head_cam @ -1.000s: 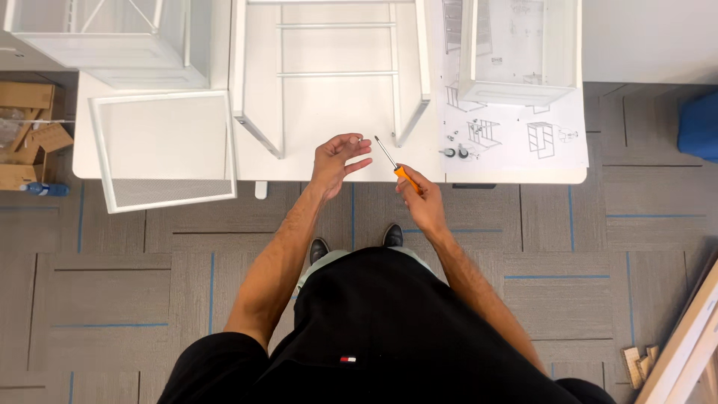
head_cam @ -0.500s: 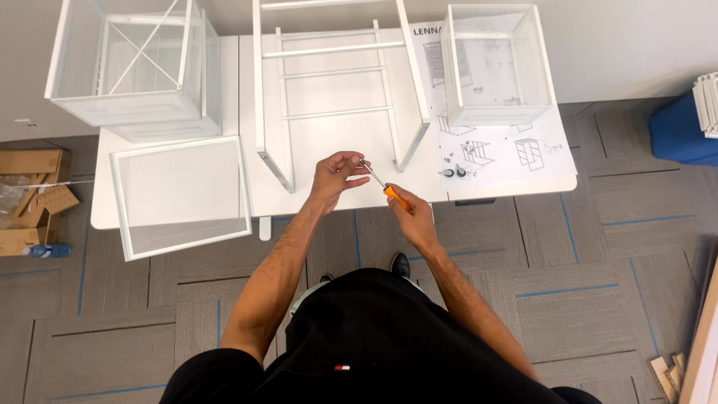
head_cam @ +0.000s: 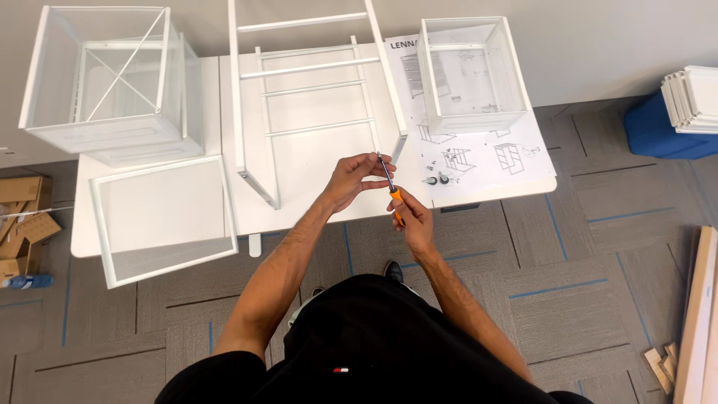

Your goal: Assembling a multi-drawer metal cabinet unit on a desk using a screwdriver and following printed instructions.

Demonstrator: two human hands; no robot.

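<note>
My right hand (head_cam: 410, 220) grips the orange handle of a small screwdriver (head_cam: 390, 184), its metal shaft pointing up and away from me. My left hand (head_cam: 353, 179) pinches the shaft near its tip with the fingertips; whether a small part sits there I cannot tell. Both hands hover over the front edge of a white table (head_cam: 314, 209). Just beyond them lies a white metal frame (head_cam: 314, 97) with several cross rungs.
A white mesh basket (head_cam: 105, 82) stands at the table's back left and a flat mesh panel (head_cam: 161, 217) at the front left. Another basket (head_cam: 471, 71) rests on an instruction sheet (head_cam: 486, 157) with small hardware (head_cam: 437, 179). Cardboard scraps (head_cam: 19, 217) lie on the floor at left, a blue bin (head_cam: 666, 127) at right.
The view has tilted up and away, so more of the baskets and frame shows. My hands stay together on the screwdriver, now slightly nearer the table's edge.
</note>
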